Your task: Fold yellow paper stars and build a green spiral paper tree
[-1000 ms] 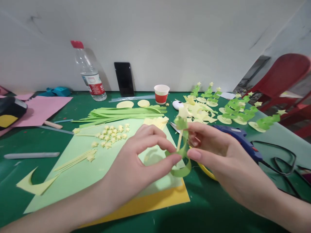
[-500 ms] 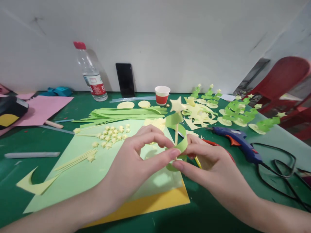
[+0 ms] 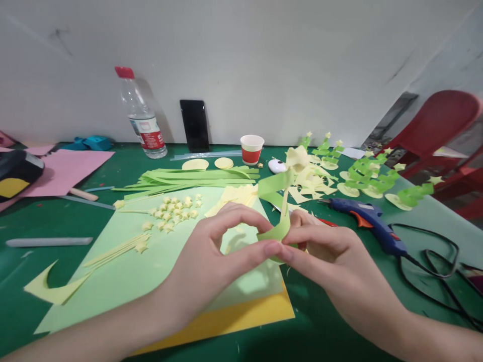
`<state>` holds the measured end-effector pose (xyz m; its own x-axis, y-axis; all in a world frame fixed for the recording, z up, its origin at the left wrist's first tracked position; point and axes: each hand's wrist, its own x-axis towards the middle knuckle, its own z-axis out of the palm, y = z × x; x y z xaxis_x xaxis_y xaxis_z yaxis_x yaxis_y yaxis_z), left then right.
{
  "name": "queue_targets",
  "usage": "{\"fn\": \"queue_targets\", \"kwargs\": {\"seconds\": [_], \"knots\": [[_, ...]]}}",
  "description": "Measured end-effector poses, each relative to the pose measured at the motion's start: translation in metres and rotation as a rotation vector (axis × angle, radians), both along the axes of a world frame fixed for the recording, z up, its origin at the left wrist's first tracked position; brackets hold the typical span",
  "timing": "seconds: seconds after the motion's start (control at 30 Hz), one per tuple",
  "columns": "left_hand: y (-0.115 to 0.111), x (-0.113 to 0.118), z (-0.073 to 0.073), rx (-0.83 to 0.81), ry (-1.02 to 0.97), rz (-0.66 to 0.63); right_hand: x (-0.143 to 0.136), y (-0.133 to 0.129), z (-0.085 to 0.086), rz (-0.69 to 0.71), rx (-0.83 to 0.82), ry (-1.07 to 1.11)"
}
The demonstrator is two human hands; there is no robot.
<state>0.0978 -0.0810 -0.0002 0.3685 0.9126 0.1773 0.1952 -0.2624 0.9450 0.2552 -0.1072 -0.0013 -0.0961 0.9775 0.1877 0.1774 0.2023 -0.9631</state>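
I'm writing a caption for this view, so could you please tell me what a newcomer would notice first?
Probably the two hands at the centre, holding a curled green paper strip, with a pale paper star above them. Then the blue glue gun on the table to their right, and the red-capped bottle by the wall at the left.

The curled strip (image 3: 272, 184) is matt, smooth green paper, and the star (image 3: 298, 158) above it looks like dull, pale yellow paper. The flat strips (image 3: 181, 176), the small stars (image 3: 175, 213) and the pale green sheet (image 3: 151, 271) share that matt paper finish. The bottle (image 3: 141, 108) is clear, glossy plastic; the phone (image 3: 194, 125) has a shiny, glass-like black face. The glue gun (image 3: 377, 218) looks like smooth blue plastic, the chair (image 3: 441, 120) red plastic, the tabletop (image 3: 320, 322) smooth with a faint sheen
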Motion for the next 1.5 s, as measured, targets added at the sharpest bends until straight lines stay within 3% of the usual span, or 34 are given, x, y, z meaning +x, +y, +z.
{"fn": "queue_targets", "kwargs": {"seconds": [0.43, 0.67, 0.8, 0.87, 0.97, 1.03, 1.23, 1.4, 1.5], "knots": [[0.001, 0.005, 0.000, -0.201, -0.064, -0.016, -0.002, 0.002, -0.003, 0.008, 0.199, -0.153], [0.005, 0.005, -0.006, -0.228, -0.054, -0.022, 0.021, -0.004, -0.010, 0.040, 0.073, -0.367], [0.007, 0.005, -0.016, -0.315, -0.013, -0.068, 0.073, -0.003, -0.007, -0.206, 0.017, -0.790], [0.007, 0.007, -0.022, -0.363, 0.007, -0.113, 0.104, 0.001, -0.008, -0.347, -0.021, -0.885], [0.009, 0.011, -0.032, -0.417, 0.019, -0.158, 0.143, 0.005, -0.021, -0.522, -0.077, -1.009], [0.010, 0.014, -0.039, -0.448, 0.017, -0.160, 0.161, 0.008, -0.036, -0.542, -0.101, -1.041], [0.013, 0.015, -0.053, -0.518, -0.036, -0.098, 0.187, 0.024, -0.076, -0.642, -0.144, -1.070], [0.015, 0.013, -0.056, -0.595, -0.080, -0.058, 0.194, 0.032, -0.083, -0.689, -0.272, -1.067], [0.016, 0.013, -0.055, -0.682, -0.123, -0.107, 0.192, 0.032, -0.082, -0.722, -0.392, -1.070]]}}
